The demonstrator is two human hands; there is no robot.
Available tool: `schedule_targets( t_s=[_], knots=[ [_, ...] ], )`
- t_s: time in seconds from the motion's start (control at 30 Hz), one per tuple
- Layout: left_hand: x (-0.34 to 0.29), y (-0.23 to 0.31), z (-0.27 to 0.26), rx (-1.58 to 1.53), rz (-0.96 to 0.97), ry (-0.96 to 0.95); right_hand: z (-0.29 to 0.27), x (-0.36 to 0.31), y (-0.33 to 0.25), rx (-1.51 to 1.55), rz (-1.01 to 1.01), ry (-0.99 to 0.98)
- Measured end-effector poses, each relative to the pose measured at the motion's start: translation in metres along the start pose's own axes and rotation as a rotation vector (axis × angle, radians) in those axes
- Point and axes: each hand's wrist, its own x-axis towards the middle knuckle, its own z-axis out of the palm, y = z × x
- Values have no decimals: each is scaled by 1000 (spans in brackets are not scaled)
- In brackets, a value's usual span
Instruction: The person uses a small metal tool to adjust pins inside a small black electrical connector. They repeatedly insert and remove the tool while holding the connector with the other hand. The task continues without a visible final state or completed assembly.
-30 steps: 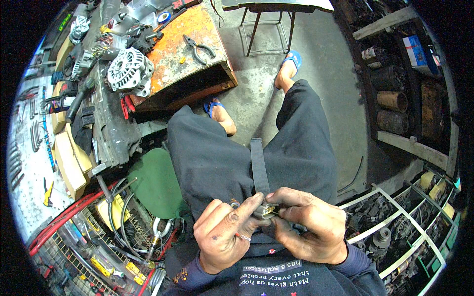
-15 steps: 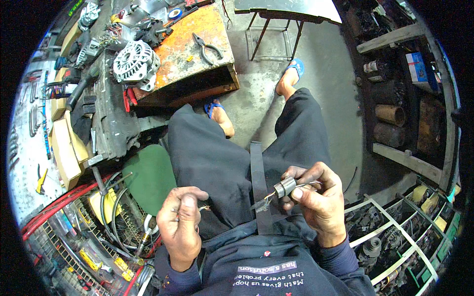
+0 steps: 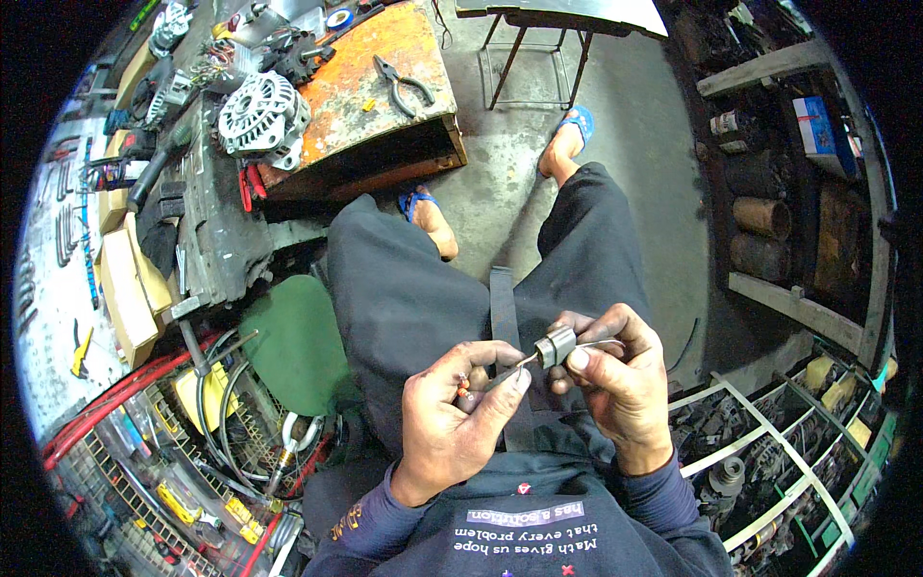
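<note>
Over my lap, my right hand grips a small grey wire connector between thumb and fingers. A thin, light-coloured strand or pin shows by that hand's fingertips; I cannot tell which it is. My left hand is closed, its thumb and forefinger pinching the short wires that come out of the connector's left end. A small orange and white piece peeks out between the left fingers; its kind is unclear. The fingers hide the far ends of the wires.
Pliers lie on an orange worn wooden box, beside an alternator on the cluttered bench. A green stool seat is at my left. Racks of parts stand at right, and a metal-legged table stands ahead.
My left hand has moved right and closed on the wires at the connector. My right hand still holds the connector, in nearly the same place.
</note>
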Motion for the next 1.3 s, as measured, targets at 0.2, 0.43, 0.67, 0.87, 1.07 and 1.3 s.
schedule_targets(
  t_s=[0.2, 0.43, 0.67, 0.87, 1.07, 1.3],
  knots=[
    [3, 5, 4, -118, 0, -105, 1, 0, -3, 50, 5, -78],
    [9, 0, 8, 10, 181, -120, -7, -1, 5, 117, 16, -124],
    [9, 0, 6, 44, 215, -89, -1, -3, 8, 105, 3, -125],
    [8, -2, 7, 39, 265, -55, 3, -4, 4, 26, -12, -118],
    [2, -4, -3, 50, 213, -100, 12, -18, -13, -428, -391, -146],
    [1, -1, -13, 89, 323, -31, 26, -23, -30, -793, -764, -269]
  ],
)
